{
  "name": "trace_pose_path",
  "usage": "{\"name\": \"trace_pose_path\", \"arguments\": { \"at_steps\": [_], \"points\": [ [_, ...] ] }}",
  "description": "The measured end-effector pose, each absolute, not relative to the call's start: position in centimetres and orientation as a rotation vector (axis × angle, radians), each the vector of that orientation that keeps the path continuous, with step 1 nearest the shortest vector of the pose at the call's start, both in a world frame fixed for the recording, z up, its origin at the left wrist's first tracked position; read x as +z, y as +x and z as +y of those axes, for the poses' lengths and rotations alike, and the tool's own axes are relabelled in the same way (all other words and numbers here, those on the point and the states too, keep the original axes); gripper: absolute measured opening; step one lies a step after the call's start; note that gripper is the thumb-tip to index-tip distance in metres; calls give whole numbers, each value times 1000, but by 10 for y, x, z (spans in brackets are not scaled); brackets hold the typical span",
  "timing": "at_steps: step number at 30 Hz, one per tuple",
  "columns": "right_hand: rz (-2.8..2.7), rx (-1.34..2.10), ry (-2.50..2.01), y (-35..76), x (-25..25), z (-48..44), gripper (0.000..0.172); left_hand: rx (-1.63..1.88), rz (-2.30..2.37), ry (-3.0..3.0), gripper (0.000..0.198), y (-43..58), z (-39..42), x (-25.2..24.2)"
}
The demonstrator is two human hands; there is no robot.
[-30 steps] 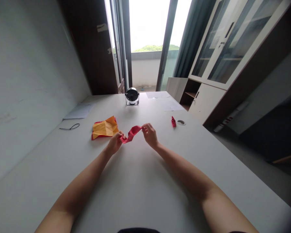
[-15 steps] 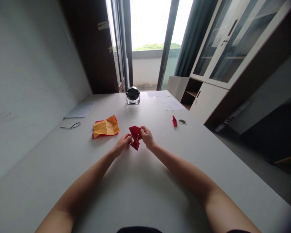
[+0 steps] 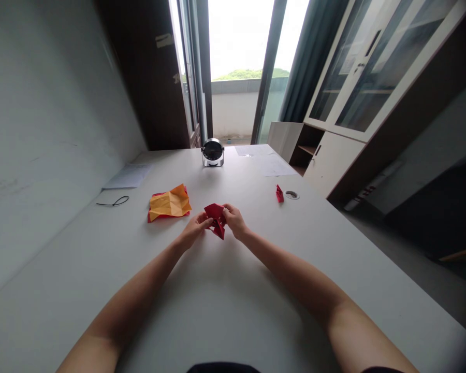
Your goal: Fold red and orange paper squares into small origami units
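White tabletop [image 3: 225, 300], folded red paper [image 3: 214, 211] at mid-table, right between the two hands. Left hand [image 3: 196, 226] pinches its left side, thumb reaching toward the middle; right hand [image 3: 234, 220] pinches its right edge. Neither hand is nearer: both touch it. Long axis runs roughly away from the person, slightly slanted: far flap tips left, near point angles right, toward the body. Folds between the fingers too small to read; probably two flaps meeting at a narrow waist. Creased orange paper [image 3: 170, 203] lies left, just beyond the left hand.

Red paper [image 3: 214, 210] (partly hidden by fingers [image 3: 206, 223]), arms [image 3: 142, 282] cropped below
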State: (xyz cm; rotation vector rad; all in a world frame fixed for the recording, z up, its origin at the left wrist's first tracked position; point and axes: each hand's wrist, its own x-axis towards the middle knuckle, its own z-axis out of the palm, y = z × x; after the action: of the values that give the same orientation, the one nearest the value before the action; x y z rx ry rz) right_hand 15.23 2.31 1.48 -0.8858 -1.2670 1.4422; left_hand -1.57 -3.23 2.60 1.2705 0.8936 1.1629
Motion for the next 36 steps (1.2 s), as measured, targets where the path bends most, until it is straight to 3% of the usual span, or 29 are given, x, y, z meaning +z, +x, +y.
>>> {"name": "trace_pose_path", "arguments": {
  "at_steps": [10, 24, 36],
  "points": [
    [-1151, 1567, -903, 156, 13, 26, 22, 1137, 975, 1411, 46, -18, -30, 18],
    [-1060, 1640, -894, 157, 11, 28, 24, 1195, 1219, 2025, 32, -11, -42, 33],
    [-1605, 1254, -916, 152, 17, 12, 31, 1461, 1280, 1358, 15, -26, -21, 6]
  ]
}}
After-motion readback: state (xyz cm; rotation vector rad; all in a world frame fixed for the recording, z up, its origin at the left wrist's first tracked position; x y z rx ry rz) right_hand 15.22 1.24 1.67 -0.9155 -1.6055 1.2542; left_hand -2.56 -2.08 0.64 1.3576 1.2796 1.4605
